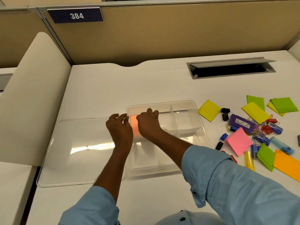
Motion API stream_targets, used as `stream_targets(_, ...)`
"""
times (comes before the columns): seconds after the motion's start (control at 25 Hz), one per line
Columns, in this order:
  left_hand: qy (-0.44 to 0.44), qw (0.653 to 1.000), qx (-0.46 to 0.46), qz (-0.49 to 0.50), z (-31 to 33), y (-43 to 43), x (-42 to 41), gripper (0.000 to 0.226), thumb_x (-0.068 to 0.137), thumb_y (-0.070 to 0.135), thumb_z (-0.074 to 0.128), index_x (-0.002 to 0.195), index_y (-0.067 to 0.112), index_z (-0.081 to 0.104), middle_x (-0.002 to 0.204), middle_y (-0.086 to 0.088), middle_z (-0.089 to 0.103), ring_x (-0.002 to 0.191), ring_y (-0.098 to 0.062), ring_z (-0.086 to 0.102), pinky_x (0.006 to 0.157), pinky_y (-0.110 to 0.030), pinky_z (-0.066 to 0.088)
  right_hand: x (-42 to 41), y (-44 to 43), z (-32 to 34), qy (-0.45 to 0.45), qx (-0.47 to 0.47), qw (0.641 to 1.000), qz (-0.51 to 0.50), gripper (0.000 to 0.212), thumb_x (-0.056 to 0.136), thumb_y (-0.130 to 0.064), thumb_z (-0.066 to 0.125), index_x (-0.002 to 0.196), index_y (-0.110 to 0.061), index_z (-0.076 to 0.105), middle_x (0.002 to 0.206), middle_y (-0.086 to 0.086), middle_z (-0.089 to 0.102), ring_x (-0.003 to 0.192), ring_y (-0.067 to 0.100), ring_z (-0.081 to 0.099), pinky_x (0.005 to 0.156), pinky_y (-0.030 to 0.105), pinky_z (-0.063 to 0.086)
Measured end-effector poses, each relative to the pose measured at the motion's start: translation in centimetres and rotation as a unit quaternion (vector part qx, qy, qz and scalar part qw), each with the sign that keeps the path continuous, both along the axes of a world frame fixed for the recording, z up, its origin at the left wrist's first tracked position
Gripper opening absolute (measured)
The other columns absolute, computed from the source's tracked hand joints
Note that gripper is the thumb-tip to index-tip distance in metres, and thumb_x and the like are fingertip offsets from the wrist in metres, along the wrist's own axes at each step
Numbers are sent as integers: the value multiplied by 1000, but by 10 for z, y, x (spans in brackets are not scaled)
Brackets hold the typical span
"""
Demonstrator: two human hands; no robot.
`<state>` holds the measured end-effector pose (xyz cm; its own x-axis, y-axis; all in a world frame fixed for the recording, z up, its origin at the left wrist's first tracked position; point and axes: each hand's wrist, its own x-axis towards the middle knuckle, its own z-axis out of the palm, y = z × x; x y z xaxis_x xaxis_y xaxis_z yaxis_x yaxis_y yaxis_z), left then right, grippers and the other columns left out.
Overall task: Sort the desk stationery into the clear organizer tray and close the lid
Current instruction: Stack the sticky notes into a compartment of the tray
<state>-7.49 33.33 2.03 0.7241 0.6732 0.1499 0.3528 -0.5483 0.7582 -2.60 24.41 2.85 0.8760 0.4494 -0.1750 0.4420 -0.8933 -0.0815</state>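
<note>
on the white desk (100,88), a clear organizer tray (201,125) sits just in front of the person, its thin dividers splitting it into several compartments. an orange sticky note pad (134,125) lies in the far-left compartment, between the two hands. the left hand (120,129) hangs over the tray's left wall with fingers curled loosely and apart, and it is not clear whether they touch the pad or the wall. the right hand (148,124) reaches down into the same compartment just right of the pad, fingers bent downward; whether it grips the pad cannot be told, since the fingertips are hidden behind the hand. both forearms come out of rolled light blue sleeves (227,179).

the clear lid (73,151) lies flat on the desk, just beside the tray's left side, its near-left corner past the desk edge. to the right of the tray, the loose stationery is scattered: a yellow-green pad (209,110), a pink pad (239,142), an orange pad (288,164), green pads (283,104), a purple box (241,124), black binder clips (225,113), blue clips (224,136) and a tangle of coloured paper clips (258,129). a grey cable hatch (230,69) stands open at the back of the desk, and a blue sign reading 384 (76,15) is on the partition.
</note>
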Motion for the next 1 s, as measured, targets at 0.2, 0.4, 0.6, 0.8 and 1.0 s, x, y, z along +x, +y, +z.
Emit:
stream_targets(0.2,-41,995,78,-52,24,-22,-2,17,90,11,58,98,3,71,110,-15,61,105,-31,51,82,-18,28,-7,-35,20,-98,126,985,-72,9,87,-19,56,86,-16,64,86,1,65,96,25,52,75,35,24)
stream_targets(0.4,-97,985,66,-129,48,-75,-11,16,92,12,53,94,6,68,92,-10,69,88,-25,58,78,-28,43,-6,-110,29,-127,171,960,-181,16,88,-27,55,92,-16,66,92,1,66,97,27,53,76,38,30)
stream_targets(0.6,-102,977,15,-185,48,-143,-26,19,95,15,48,86,7,63,81,-6,63,78,-20,54,72,-27,41,-11,-209,21,-91,148,938,-300,25,88,-30,57,105,-14,63,106,8,64,107,33,52,85,40,34)
stream_targets(0.8,-48,978,-17,-202,40,-211,-31,21,93,21,54,84,5,64,86,-9,61,82,-18,53,69,-17,30,-22,-303,10,-45,165,872,-459,26,86,-15,58,111,-7,56,114,17,62,110,37,56,94,44,40)
stream_targets(1.0,66,959,-87,-263,26,-283,-32,28,93,31,54,90,9,70,88,-3,71,81,-15,63,72,-22,42,-25,-383,-3,43,182,846,-499,38,82,-14,62,118,-12,50,122,15,58,117,36,52,100,46,37)
